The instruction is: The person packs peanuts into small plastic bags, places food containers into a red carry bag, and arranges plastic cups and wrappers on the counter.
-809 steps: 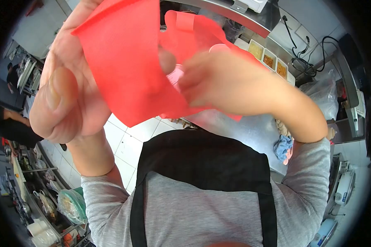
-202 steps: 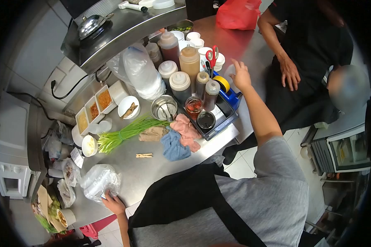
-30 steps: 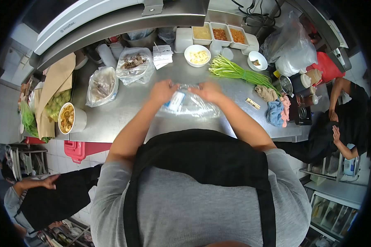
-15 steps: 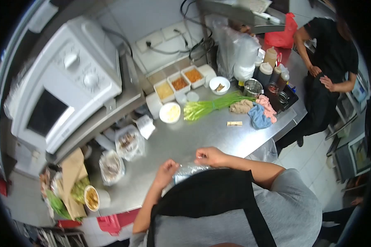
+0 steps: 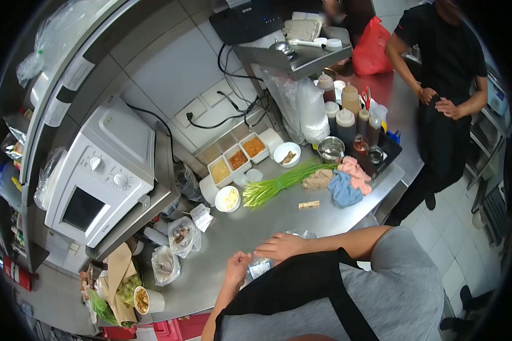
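At the counter's near edge, right against my apron, lies a clear plastic bag (image 5: 260, 267) with a printed blue and white label. My left hand (image 5: 239, 266) is closed at its left edge, fingers curled as if pinching the plastic. Across the bag's upper side rests my right hand (image 5: 281, 248), its fingers stretched out and fairly flat. More crumpled clear plastic (image 5: 302, 233) shows beyond the right wrist. The apron hides the lower part of the bag.
A bundle of green stalks (image 5: 279, 184), cloths (image 5: 347, 190) and a white bowl (image 5: 227, 199) lie farther back. Bagged food tubs (image 5: 184, 236) and a paper cup (image 5: 149, 300) stand left, below a microwave (image 5: 99, 176). Another person (image 5: 444, 68) stands at right.
My right hand has gone from a raised pinch to lying flattened over the bag, closer to my left hand. The bag's label shows more. The head view has shifted, revealing more shelf and wall.
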`<state>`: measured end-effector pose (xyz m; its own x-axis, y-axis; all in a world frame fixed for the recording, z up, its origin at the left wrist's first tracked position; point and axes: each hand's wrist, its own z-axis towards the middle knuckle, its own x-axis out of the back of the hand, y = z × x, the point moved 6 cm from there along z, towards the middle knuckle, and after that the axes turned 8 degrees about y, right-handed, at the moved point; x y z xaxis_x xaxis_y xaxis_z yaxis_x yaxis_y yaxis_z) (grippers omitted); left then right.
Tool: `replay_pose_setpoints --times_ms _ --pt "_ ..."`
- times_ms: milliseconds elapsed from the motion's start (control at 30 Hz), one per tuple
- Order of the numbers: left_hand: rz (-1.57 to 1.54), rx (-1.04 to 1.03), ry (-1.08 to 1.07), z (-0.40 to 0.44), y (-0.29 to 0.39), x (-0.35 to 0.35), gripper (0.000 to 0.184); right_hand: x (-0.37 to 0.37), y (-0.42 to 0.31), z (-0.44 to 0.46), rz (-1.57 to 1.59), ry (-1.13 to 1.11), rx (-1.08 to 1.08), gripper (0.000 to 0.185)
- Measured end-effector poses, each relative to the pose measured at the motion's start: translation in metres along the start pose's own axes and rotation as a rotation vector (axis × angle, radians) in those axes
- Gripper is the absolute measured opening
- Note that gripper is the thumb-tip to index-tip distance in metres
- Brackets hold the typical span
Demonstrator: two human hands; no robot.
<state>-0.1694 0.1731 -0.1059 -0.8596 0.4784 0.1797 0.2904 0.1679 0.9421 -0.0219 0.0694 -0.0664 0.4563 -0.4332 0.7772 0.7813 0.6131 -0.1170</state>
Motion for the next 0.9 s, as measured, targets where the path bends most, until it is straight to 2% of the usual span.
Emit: replay_pose_setpoints --times_ms 67,167,200,300,367,433,567,667,767,800,900 --pt "-0.035 0.013 0.004 -0.001 0.0 -0.02 0.018 0.012 0.011 -0.01 -0.03 -0.246 -0.08 0.054" --pt "-0.026 -0.094 0.001 -0.01 0.022 -0.057 0.013 0.015 0.033 -0.027 0.006 -0.395 -0.104 0.047" --pt "0.216 -0.321 0.171 -0.009 0.03 -0.061 0.011 0.016 0.041 -0.032 0.026 -0.402 -0.115 0.044" --pt "0.954 -1.148 0.51 -0.07 0.126 -0.108 0.019 0.023 0.066 -0.049 0.178 -0.565 -0.247 0.052" --pt "0.788 -1.03 -0.025 -0.072 0.08 -0.129 0.036 0.03 0.075 -0.058 0.237 -0.569 -0.271 0.06" --pt "0.881 -1.01 0.061 -0.088 0.084 -0.157 0.044 0.057 0.072 -0.059 0.248 -0.486 -0.193 0.058" --pt "1.145 -0.916 0.239 -0.089 0.071 -0.176 0.059 0.061 0.076 -0.073 0.246 -0.462 -0.111 0.039" --pt "1.204 -0.815 0.178 -0.081 0.079 -0.183 0.058 0.071 0.072 -0.08 0.208 -0.404 -0.038 0.032" --pt "1.143 -0.635 -0.037 -0.069 0.085 -0.182 0.052 0.079 0.074 -0.083 0.22 -0.363 0.009 0.029" --pt "1.12 -0.638 -0.063 -0.067 0.084 -0.182 0.051 0.081 0.075 -0.084 0.237 -0.356 0.013 0.027" --pt "1.045 -0.638 -0.096 -0.065 0.084 -0.182 0.047 0.064 0.097 -0.092 0.211 -0.538 -0.137 0.024"
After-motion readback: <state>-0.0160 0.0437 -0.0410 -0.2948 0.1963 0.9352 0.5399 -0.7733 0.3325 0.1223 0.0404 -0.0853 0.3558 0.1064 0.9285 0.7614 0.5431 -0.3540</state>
